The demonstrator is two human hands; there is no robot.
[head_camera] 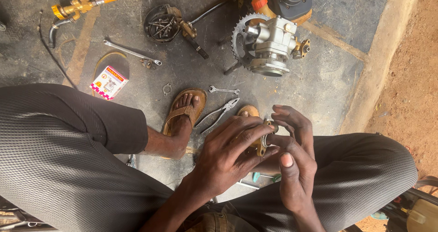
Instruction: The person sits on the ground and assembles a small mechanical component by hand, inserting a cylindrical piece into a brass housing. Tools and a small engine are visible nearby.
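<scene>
I've got both hands closed on a small brass fitting, left hand cupping, right hand pinching its ring; pliers on the floor just beyond.

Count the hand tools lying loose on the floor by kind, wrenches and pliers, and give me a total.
Wrenches: 2, a long wrench and a small open-end wrench
Pliers: 1, pliers beside the left hand
Total: 3

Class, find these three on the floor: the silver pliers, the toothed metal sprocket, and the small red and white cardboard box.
silver pliers [219,113], head view, on the pivot.
toothed metal sprocket [238,34], head view, on its left rim.
small red and white cardboard box [109,82], head view, on its top face.
</scene>
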